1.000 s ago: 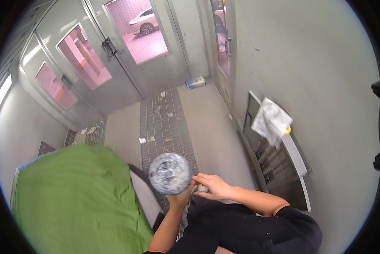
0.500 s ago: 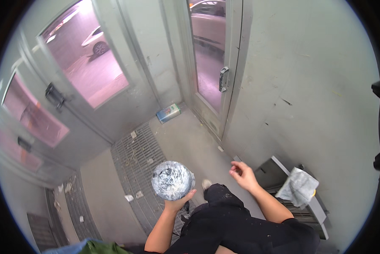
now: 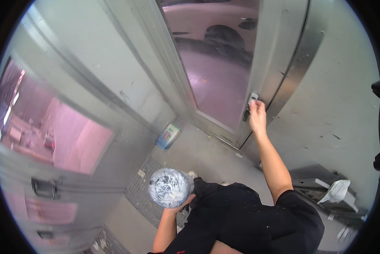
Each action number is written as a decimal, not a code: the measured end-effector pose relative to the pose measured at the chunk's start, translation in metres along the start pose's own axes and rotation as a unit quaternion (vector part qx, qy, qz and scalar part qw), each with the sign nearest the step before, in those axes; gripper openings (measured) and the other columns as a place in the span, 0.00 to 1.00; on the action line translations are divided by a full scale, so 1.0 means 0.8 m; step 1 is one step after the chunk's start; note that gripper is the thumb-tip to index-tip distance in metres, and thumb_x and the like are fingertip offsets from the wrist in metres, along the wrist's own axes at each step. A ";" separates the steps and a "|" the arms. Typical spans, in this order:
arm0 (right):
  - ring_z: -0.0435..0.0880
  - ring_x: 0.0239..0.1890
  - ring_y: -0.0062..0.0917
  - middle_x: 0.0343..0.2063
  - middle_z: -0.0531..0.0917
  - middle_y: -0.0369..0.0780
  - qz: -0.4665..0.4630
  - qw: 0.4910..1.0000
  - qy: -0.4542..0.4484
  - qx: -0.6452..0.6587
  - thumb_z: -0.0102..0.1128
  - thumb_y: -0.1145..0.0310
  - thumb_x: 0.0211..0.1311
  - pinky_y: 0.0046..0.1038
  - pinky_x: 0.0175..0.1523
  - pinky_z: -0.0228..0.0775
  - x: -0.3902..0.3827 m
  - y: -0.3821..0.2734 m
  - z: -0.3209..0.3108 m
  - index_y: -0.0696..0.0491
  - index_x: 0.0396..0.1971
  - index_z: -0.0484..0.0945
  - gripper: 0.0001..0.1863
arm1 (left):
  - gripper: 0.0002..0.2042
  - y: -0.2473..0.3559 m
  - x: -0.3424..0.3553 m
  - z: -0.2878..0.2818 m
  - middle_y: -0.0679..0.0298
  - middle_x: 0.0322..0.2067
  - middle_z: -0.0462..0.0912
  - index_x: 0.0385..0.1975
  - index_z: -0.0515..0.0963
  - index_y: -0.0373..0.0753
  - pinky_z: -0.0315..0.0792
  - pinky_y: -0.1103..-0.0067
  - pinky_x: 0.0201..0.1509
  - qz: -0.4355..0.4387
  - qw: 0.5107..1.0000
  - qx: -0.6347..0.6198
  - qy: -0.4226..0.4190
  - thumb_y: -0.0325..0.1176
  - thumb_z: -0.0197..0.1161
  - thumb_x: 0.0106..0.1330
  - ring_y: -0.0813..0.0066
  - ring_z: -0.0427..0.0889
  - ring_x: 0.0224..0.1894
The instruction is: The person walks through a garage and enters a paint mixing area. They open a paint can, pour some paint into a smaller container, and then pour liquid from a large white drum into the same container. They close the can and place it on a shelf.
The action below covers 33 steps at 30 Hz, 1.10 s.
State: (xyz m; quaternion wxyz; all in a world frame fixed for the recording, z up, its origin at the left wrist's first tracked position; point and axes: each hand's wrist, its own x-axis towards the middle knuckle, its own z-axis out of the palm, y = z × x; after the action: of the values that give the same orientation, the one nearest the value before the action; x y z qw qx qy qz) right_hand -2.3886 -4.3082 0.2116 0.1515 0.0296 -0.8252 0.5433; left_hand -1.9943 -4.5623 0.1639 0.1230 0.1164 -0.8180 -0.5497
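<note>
My left hand [image 3: 179,206] holds a round, can-like container [image 3: 168,187] from below and its right side. Its top is smeared grey and white, and wrinkled like plastic film; what is inside cannot be made out. My right arm reaches forward to the metal-framed door [image 3: 274,51]. There, my right hand [image 3: 258,115] grips the door handle [image 3: 253,98] at the frame's right edge, its fingers partly hidden behind the hand. The door sits in its frame, and a car [image 3: 207,25] shows through its tall window.
A blue and green rectangular tin [image 3: 168,136] lies on the floor by the door corner. Floor grating [image 3: 135,190] with scraps runs at left, beside a panel with a window and black handle [image 3: 45,188]. A rack [image 3: 312,183] with a pale crumpled cloth [image 3: 336,190] stands at right.
My right hand has moved forward from mid-air and taken hold of the door handle. I have come closer to the door. The container is still in my left hand.
</note>
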 end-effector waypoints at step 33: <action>0.66 0.13 0.18 0.10 0.71 0.32 0.232 0.928 -0.090 0.277 0.57 0.36 0.73 0.31 0.22 0.54 0.684 0.176 0.168 0.51 0.11 0.74 0.37 | 0.47 -0.006 0.892 0.351 0.53 0.52 0.87 0.68 0.63 0.41 0.79 0.66 0.59 0.092 0.879 -0.025 -0.467 0.34 0.85 0.47 0.58 0.87 0.54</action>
State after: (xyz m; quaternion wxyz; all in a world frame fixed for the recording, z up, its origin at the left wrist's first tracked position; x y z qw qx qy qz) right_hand -2.9692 -4.3092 0.1924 -0.0678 -0.0738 -0.6360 0.7651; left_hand -2.7595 -4.5520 0.1088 -0.2201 -0.2326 -0.7734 -0.5471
